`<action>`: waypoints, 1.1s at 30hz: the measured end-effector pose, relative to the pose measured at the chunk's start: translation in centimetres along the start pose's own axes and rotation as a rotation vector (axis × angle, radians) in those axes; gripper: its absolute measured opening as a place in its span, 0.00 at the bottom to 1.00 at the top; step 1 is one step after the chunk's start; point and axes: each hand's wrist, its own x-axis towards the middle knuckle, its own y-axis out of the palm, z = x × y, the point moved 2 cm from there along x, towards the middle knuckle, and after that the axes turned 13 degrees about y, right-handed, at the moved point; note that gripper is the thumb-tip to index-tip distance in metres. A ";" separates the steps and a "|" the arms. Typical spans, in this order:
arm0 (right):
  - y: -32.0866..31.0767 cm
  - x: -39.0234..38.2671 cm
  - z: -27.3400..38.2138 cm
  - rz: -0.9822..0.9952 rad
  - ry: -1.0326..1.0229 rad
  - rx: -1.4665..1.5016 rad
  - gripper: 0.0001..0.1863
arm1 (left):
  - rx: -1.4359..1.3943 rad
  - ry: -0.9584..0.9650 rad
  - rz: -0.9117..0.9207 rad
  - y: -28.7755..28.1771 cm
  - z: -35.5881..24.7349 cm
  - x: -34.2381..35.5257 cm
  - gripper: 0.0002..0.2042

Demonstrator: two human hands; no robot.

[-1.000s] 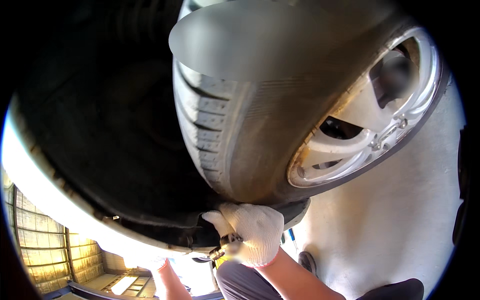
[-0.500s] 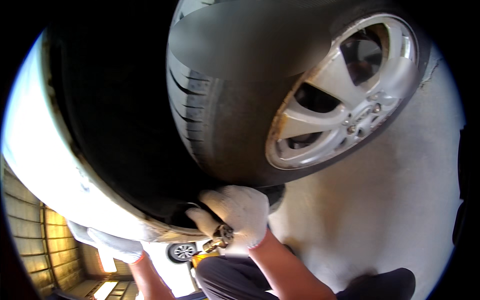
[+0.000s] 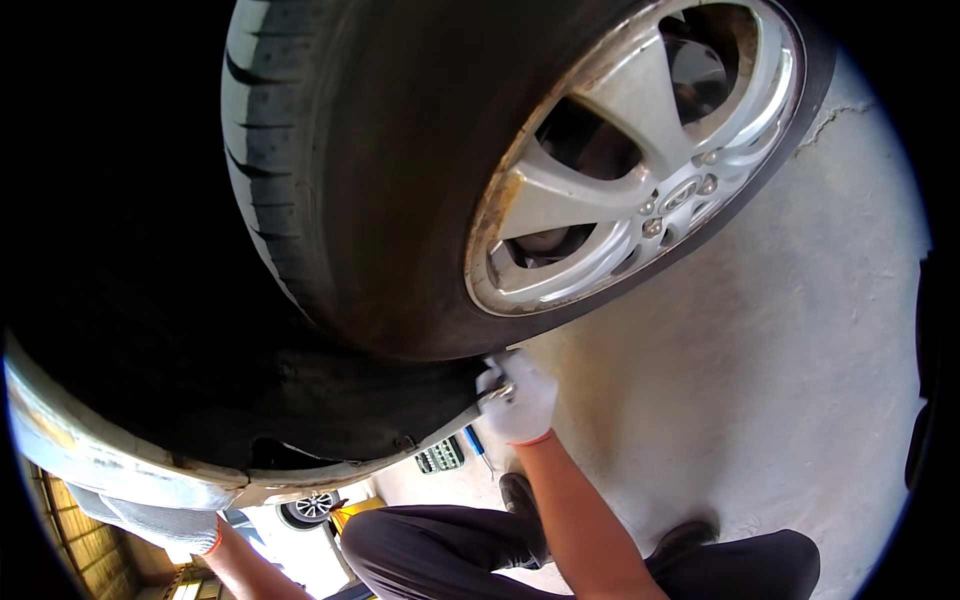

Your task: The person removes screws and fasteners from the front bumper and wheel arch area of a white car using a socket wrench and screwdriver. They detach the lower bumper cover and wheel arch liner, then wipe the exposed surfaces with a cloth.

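Note:
My right hand (image 3: 522, 400), in a white glove with an orange cuff, is closed around a ratchet wrench (image 3: 503, 388); only a bit of its metal shows. It is beside the lower end of the wheel arch edge (image 3: 330, 470), just below the tire (image 3: 370, 190). The dark arch liner (image 3: 370, 405) has an opening near the edge. My left hand (image 3: 150, 520), also gloved, lies with outstretched fingers against the light-coloured fender (image 3: 95, 455). Above my hands is the silver alloy wheel (image 3: 590, 205), rusty along its rim.
On the concrete floor (image 3: 760, 350) are a green socket case (image 3: 440, 456) and a blue-handled tool (image 3: 474, 442). My bent knees (image 3: 420, 545) and dark shoes (image 3: 520, 505) are below. Farther back stand another car's wheel (image 3: 312, 507) and something yellow (image 3: 355, 508).
My view has shifted, bringing the floor tools into sight. My right hand has moved right along the arch edge with the ratchet wrench. The left hand stays on the fender.

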 end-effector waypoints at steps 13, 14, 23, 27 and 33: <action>-2.9 -1.2 -10.2 -0.007 0.294 -0.432 0.09 | 0.130 0.032 0.045 -0.4 2.0 -0.9 0.28; -2.9 -1.2 -10.1 0.031 0.333 -0.455 0.10 | 0.143 0.038 0.053 -0.6 2.2 -0.9 0.28; -0.9 -6.1 -14.2 0.835 0.747 -1.058 0.17 | 0.143 0.019 0.060 0.0 3.5 -4.1 0.25; 0.8 -10.4 -17.4 1.226 0.653 -1.253 0.23 | 0.070 -0.089 -0.008 0.4 2.9 -6.7 0.22; 0.8 -10.5 -18.3 1.158 0.557 -1.251 0.22 | -0.060 -0.261 -0.128 2.3 1.9 -12.4 0.18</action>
